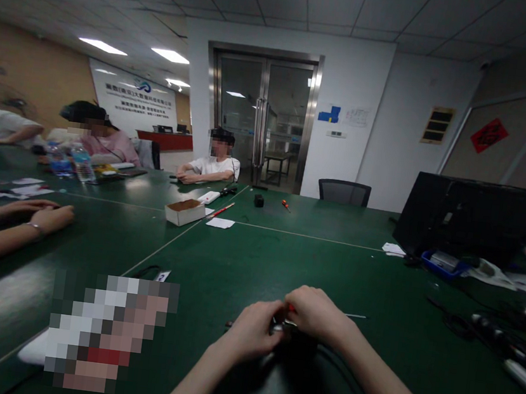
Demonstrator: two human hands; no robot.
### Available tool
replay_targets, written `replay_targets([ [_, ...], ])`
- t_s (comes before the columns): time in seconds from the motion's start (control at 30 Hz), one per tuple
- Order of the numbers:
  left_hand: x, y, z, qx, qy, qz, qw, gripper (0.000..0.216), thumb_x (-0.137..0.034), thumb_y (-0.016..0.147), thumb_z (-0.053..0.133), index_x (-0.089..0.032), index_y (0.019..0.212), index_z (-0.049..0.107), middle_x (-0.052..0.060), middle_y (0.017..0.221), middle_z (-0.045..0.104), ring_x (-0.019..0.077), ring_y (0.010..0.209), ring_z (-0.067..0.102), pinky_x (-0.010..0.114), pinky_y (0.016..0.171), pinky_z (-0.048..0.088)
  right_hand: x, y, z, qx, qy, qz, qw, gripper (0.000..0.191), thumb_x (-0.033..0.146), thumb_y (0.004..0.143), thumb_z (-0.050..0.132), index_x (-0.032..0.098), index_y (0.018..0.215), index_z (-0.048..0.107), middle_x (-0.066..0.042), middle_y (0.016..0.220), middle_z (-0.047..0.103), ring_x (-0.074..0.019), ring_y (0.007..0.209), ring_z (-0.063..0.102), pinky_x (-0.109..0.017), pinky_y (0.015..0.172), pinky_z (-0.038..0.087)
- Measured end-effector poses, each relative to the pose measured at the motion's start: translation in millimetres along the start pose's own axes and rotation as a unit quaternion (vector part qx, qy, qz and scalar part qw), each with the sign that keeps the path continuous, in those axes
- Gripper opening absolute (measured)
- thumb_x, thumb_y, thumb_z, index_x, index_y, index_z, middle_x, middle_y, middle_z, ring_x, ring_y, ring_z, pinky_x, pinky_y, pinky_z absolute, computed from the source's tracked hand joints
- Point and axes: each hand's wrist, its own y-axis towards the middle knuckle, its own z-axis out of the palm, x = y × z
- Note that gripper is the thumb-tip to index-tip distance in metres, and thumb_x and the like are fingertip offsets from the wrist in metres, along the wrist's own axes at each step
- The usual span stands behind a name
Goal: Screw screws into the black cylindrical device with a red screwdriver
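Observation:
My left hand and my right hand meet low over the green table, fingers closed together. Between them shows a small shiny metal part, mostly covered by the fingers; its kind cannot be made out. A bit of red shows under the right fingers. Past my right wrist, a thin metal rod sticks out; whether it joins what I hold is hidden. A small dark end shows left of my left hand.
At left are a co-worker's hands and a pixelated object. Farther off stand an open carton, a black block and an orange-handled screwdriver. To the right are a monitor, a blue tray and cables.

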Motion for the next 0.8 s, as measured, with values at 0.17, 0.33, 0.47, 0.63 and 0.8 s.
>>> replay_targets([
  [0.17, -3, -3, -5, 0.011, 0.03, -0.039, 0.999, 0.018, -0.036, 0.085, 0.068, -0.02, 0.093, 0.067, 0.006, 0.099, 0.074, 0.0252, 0.09, 0.067, 0.029, 0.071, 0.043, -12, 12, 12, -0.009, 0.01, 0.036, 0.999, 0.014, 0.023, 0.091, 0.067, 0.023, 0.097, 0.08, -0.009, 0.102, 0.079, -0.0225, 0.098, 0.074, -0.026, 0.076, 0.048],
  [0.33, -2, -3, -8, 0.019, 0.05, -0.052, 0.997, 0.025, -0.043, 0.081, 0.074, -0.021, 0.092, 0.07, 0.006, 0.096, 0.074, 0.0268, 0.09, 0.067, 0.03, 0.072, 0.043, -19, 19, 23, -0.009, 0.032, 0.04, 0.999, 0.016, 0.028, 0.094, 0.066, 0.024, 0.099, 0.08, -0.007, 0.103, 0.08, -0.0213, 0.097, 0.073, -0.026, 0.075, 0.047],
  [0.47, -1, -2, -9, 0.035, 0.036, -0.057, 0.997, 0.029, -0.043, 0.076, 0.081, -0.021, 0.092, 0.072, 0.005, 0.098, 0.075, 0.0267, 0.092, 0.067, 0.029, 0.071, 0.041, -27, 15, 15, -0.01, 0.048, 0.043, 0.998, 0.018, 0.03, 0.094, 0.064, 0.022, 0.1, 0.08, -0.009, 0.103, 0.079, -0.0222, 0.095, 0.073, -0.027, 0.074, 0.046],
  [0.63, -3, 0, -4, 0.038, 0.002, -0.05, 0.998, 0.036, -0.042, 0.067, 0.089, -0.022, 0.093, 0.074, 0.003, 0.098, 0.075, 0.0252, 0.092, 0.066, 0.027, 0.07, 0.039, -36, 0, 5, 0.039, 0.077, 0.014, 0.996, 0.021, 0.037, 0.085, 0.074, 0.024, 0.099, 0.081, -0.004, 0.095, 0.079, -0.0192, 0.083, 0.071, -0.024, 0.065, 0.045],
  [0.8, -5, 0, 0, 0.055, -0.047, -0.015, 0.997, 0.037, -0.041, 0.067, 0.088, -0.019, 0.093, 0.075, 0.002, 0.093, 0.074, 0.021, 0.085, 0.064, 0.025, 0.069, 0.04, -33, -29, 28, 0.133, 0.125, 0.005, 0.983, 0.042, 0.043, 0.071, 0.081, 0.021, 0.107, 0.078, -0.004, 0.093, 0.076, -0.019, 0.074, 0.065, -0.023, 0.054, 0.037],
])
